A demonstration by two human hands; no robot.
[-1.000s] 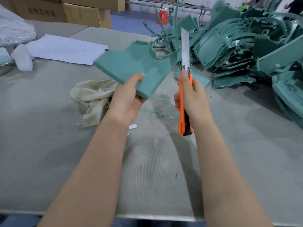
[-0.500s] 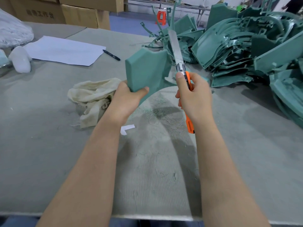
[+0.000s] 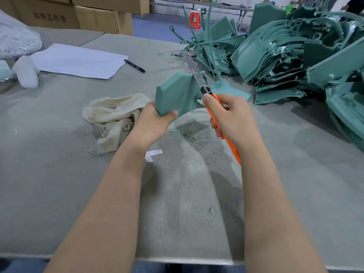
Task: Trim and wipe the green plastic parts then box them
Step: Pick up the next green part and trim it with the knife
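At the near edge, the table ends in a metal rim. Between that rim and the held green plastic part the grey felt-like top carries only the two forearms, so the widest open stretch lies on the near side of the part, left and right of the arms.

Just below the part lie a small white paper scrap and a patch of fine trimmings. The left hand grips the part's lower corner, thumb on the near face. The right hand is curled round an orange utility knife, one fingertip pressed by the blade's base. The blade lies against the part's right edge, where a thin pale sliver curls off.

The part is held up off the table, nearly upright. It is a matte teal panel with a thick rim, a straight left side and a notched top.

Left of the part, a crumpled cream rag touches the left wrist. Right of it and just behind the right hand lies another flat green piece.

Beyond the part to the left are a black pen and a white sheet. Beyond it to the right a heap of green parts crowds that side. Cardboard boxes stand past the table's far edge.
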